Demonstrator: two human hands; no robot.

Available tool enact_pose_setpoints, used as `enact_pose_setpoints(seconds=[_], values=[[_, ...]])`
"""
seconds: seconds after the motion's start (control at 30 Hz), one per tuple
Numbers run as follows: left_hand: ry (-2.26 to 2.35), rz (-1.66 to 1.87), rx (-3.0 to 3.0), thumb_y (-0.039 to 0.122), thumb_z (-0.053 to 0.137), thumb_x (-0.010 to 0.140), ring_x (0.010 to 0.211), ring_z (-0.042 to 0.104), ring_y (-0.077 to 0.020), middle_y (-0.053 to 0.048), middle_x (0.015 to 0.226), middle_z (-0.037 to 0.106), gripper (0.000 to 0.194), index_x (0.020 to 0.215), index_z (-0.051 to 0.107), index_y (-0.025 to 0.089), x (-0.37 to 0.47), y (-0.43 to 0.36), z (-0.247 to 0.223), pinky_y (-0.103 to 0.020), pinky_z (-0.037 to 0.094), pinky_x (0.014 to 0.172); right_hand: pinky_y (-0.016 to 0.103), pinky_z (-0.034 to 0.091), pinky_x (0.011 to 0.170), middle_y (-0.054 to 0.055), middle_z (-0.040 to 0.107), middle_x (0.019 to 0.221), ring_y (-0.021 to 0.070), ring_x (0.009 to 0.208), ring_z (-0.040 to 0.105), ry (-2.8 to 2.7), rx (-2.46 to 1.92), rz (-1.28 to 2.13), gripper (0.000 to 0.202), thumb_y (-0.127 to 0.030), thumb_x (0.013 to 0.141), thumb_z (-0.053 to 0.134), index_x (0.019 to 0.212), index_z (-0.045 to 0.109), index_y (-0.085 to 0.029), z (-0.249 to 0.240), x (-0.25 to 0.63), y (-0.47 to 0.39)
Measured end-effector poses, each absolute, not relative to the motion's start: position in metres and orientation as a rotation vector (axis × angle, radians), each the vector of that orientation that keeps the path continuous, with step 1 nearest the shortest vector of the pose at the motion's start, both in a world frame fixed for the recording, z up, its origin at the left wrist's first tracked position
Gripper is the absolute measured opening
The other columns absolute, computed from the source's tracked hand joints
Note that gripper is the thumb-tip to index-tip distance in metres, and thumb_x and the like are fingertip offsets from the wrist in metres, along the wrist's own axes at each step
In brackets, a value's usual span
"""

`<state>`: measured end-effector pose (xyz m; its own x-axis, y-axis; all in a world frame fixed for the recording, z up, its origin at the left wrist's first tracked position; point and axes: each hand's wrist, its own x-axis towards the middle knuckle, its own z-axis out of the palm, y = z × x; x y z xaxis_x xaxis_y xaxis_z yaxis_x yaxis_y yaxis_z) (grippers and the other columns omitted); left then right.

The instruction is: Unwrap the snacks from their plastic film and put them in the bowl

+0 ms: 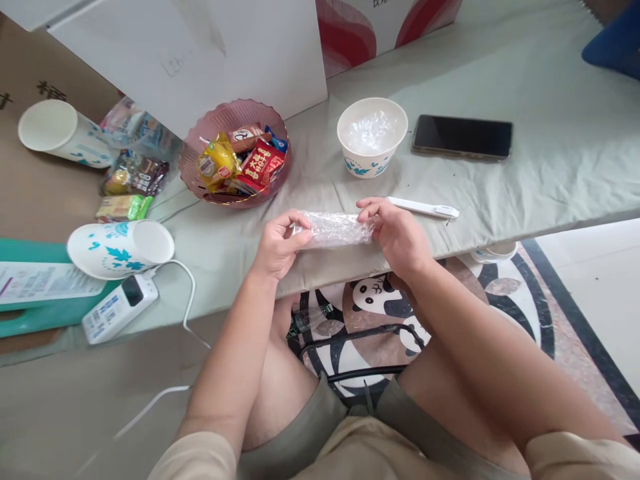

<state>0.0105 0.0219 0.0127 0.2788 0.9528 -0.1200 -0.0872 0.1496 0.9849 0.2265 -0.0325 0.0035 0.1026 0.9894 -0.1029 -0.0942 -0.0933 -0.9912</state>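
Between my two hands lies a long, flattened bundle of clear plastic wrap, just above the cloth near its front edge. My left hand pinches the bundle's left end between thumb and fingers. At the right end, my right hand has its fingers closed over the plastic, with the thumb hidden. Beside the right fingers rests a slim white pen-shaped tool, its near end partly behind the hand. Beyond the hands stands an upright paper cup with blue leaf prints, holding crumpled clear plastic.
A pink bowl of wrapped snacks stands at back left. Two paper cups lie on their sides farther left, near a white power bank with a cable. A black phone lies right; white boxes stand behind.
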Motion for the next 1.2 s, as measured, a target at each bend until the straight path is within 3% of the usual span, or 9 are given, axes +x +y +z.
enact_pose_setpoints(seconds=[0.07,0.17,0.3,0.4,0.47,0.63,0.83,1.03,1.2], values=[[0.998,0.954,1.245,0.02,0.086,0.057,0.068,0.052,-0.0097,0.0,0.083,0.057,0.026,0.072,0.064,0.02,0.01,0.022,0.009,-0.02,0.046,0.057,0.038,0.054,0.081,0.009,0.059,0.129,0.0214,0.1,0.063,-0.962,-1.31,1.267,0.028,-0.044,0.087,0.057,0.107,0.058,-0.024,0.004,0.226,-0.032],[0.982,0.961,1.312,0.02,0.083,0.06,0.075,0.059,-0.0106,-0.001,0.1,0.059,0.034,0.088,0.063,0.022,0.011,0.022,0.002,-0.022,0.053,0.064,0.035,0.053,0.072,0.009,0.062,0.116,0.019,0.087,0.062,-1.027,-1.291,1.411,0.061,-0.04,0.071,0.078,0.122,0.049,-0.026,0.008,0.223,-0.032],[1.208,1.255,1.479,0.017,0.077,0.066,0.093,0.066,-0.0158,-0.004,0.116,0.058,0.048,0.109,0.058,0.027,0.015,0.019,-0.002,-0.03,0.058,0.082,0.03,0.042,0.064,0.0,0.058,0.08,0.0139,0.069,0.053,-1.177,-1.318,1.52,0.021,-0.031,0.076,0.067,0.09,0.055,-0.021,0.015,0.219,-0.034],[1.276,1.405,1.863,0.017,0.072,0.075,0.113,0.064,-0.0233,-0.006,0.112,0.064,0.029,0.101,0.064,0.025,0.021,0.008,0.005,-0.042,0.051,0.107,0.029,0.038,0.062,-0.001,0.055,0.074,0.0128,0.067,0.05,-1.216,-1.404,1.416,0.008,-0.024,0.078,0.059,0.08,0.052,-0.021,0.017,0.215,-0.036],[1.098,1.224,2.061,0.019,0.072,0.078,0.118,0.064,-0.0261,-0.007,0.113,0.069,0.022,0.099,0.068,0.023,0.026,0.0,0.011,-0.045,0.047,0.113,0.028,0.039,0.063,-0.002,0.055,0.074,0.0126,0.067,0.05,-1.21,-1.329,1.442,0.008,-0.023,0.078,0.058,0.08,0.051,-0.021,0.018,0.212,-0.037],[1.05,0.821,1.765,0.038,0.077,0.078,0.095,0.071,-0.0231,-0.008,0.107,0.075,0.039,0.112,0.069,0.02,0.03,-0.004,0.015,-0.033,0.057,0.084,0.03,0.049,0.074,0.001,0.064,0.084,0.0154,0.08,0.062,-1.177,-0.996,1.493,0.012,-0.028,0.081,0.059,0.088,0.053,-0.021,0.022,0.208,-0.038],[1.366,1.051,1.549,0.036,0.076,0.075,0.061,0.053,-0.0118,0.003,0.07,0.061,0.021,0.085,0.067,0.019,0.03,0.007,0.017,-0.023,0.043,0.057,0.034,0.05,0.078,0.006,0.071,0.103,0.0172,0.084,0.064,-1.322,-1.297,1.092,0.018,-0.026,0.083,0.053,0.099,0.06,-0.021,0.024,0.215,-0.035],[1.365,1.469,1.75,0.016,0.077,0.074,0.069,0.05,-0.0131,0.003,0.076,0.057,0.019,0.083,0.061,0.022,0.071,0.05,0.052,-0.025,0.044,0.065,0.032,0.047,0.071,0.006,0.069,0.099,0.0168,0.079,0.061,-1.397,-1.366,1.001,0.021,-0.024,0.084,0.05,0.102,0.059,-0.021,0.019,0.22,-0.028],[1.065,1.213,1.965,0.0,0.077,0.065,0.078,0.055,-0.0205,0.0,0.071,0.051,0.033,0.074,0.057,0.025,0.131,0.132,0.071,-0.029,0.049,0.072,0.034,0.048,0.075,0.005,0.066,0.099,0.0168,0.078,0.06,-1.452,-1.36,0.965,0.023,-0.022,0.084,0.049,0.105,0.059,-0.021,0.02,0.222,-0.027]])
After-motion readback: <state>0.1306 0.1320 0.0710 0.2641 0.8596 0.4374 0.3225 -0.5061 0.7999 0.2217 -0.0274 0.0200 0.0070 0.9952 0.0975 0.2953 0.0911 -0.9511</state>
